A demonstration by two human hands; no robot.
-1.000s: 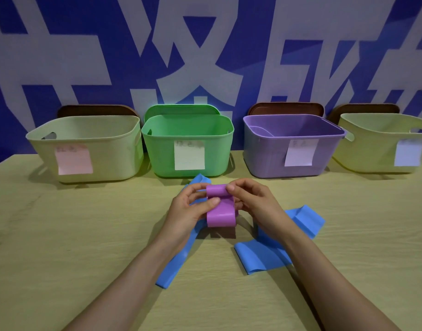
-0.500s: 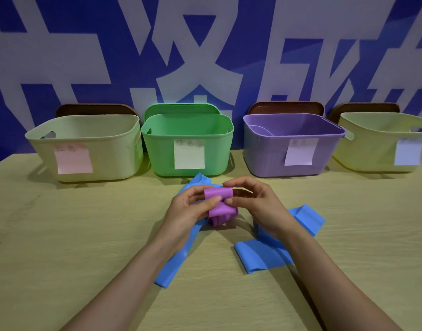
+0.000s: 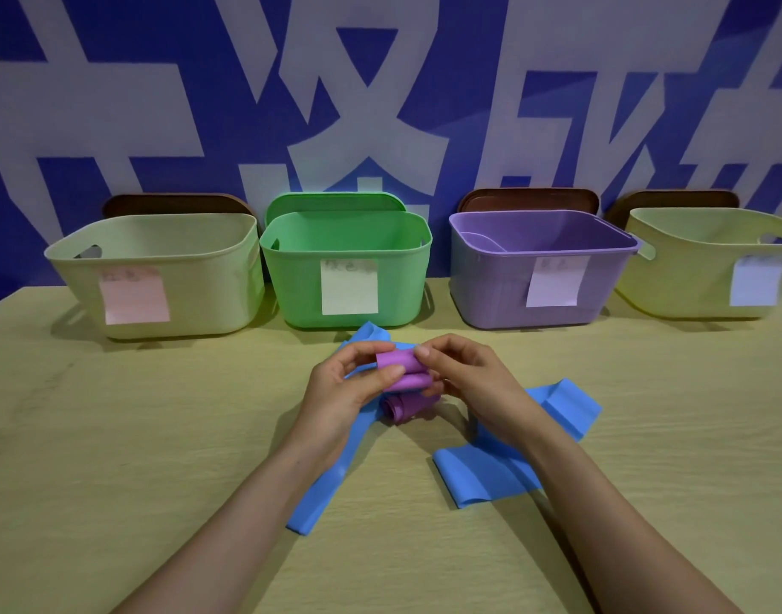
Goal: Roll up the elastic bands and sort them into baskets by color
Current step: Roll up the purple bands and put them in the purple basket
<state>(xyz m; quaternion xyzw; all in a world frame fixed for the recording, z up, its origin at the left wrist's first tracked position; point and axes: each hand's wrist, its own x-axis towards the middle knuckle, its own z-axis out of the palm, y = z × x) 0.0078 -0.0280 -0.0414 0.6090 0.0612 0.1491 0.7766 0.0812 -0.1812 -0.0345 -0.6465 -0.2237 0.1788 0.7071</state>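
The purple band (image 3: 401, 370), partly rolled, is pinched between left hand (image 3: 342, 387) and right hand (image 3: 466, 378) above blue bands (image 3: 491, 471) on the counter (image 3: 114, 436), near the purple basket (image 3: 504, 281).

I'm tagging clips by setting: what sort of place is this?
Probably a staged recording or demo station: labelled baskets lined up on a wooden table, before a blue banner with huge white characters.

We can't read the note (image 3: 349, 286) on the green basket (image 3: 291, 277), writing too blurry. Frame edge cuts off the rightmost yellow basket (image 3: 690, 277). Partly hidden under hands/arms: left blue band (image 3: 320, 498), right blue band (image 3: 468, 480). Ends of purple band (image 3: 400, 360) covered by left hand (image 3: 340, 392) & right hand (image 3: 473, 383).
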